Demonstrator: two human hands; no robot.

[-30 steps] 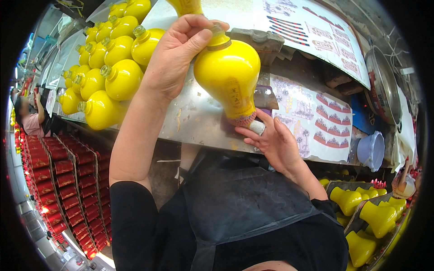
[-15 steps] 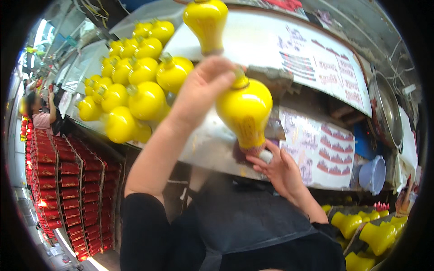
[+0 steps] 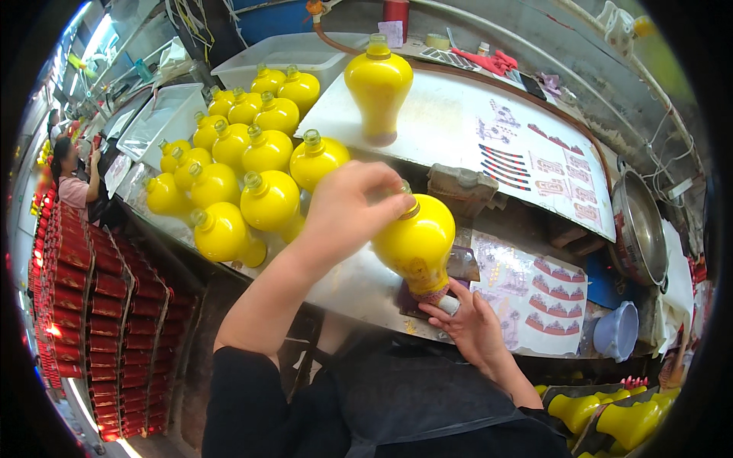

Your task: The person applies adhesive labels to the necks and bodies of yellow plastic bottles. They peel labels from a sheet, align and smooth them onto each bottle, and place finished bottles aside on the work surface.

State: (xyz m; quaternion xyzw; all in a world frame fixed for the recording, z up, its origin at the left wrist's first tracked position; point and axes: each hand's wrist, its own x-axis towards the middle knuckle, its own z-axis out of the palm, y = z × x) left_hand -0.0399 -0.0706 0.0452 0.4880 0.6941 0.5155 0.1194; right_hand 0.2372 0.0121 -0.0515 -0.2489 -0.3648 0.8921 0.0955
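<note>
Above the near worktop, a yellow bottle was held between two hands

A glossy yellow bottle [image 3: 416, 240], round-shouldered and tapering to a patterned foot, tilted over a dull metallic worktop [image 3: 363, 298]. The left hand [image 3: 347, 202] gripped it at the neck, thumb and fingers narrow around the mouth. The right hand [image 3: 473, 324] had its fingers against the foot, thumb raised; whether they closed around it, I could not tell.

Near right, a rack with slanting dividers [image 3: 589, 430] held yellow bottles laid on their sides. Farther off stood a round lavender plastic bucket [image 3: 608, 332], its contents hidden, and beyond it leaned a shiny, round metal pan [image 3: 645, 225].

To the left, a cluster of smooth yellow bottles [image 3: 271, 200] with clear, ringed mouths crowded the worktop, near a clear rectangular plastic bin [image 3: 183, 114] and, farther back, a milky translucent tub [image 3: 237, 75]. One upright yellow bottle [image 3: 378, 88] stood on a flat white board [image 3: 450, 99]. Right of the hands lay a thin printed sheet [image 3: 561, 282] bearing scalloped reddish-brown bands. Near left, red boxes [image 3: 107, 336] were stacked in columns.
</note>
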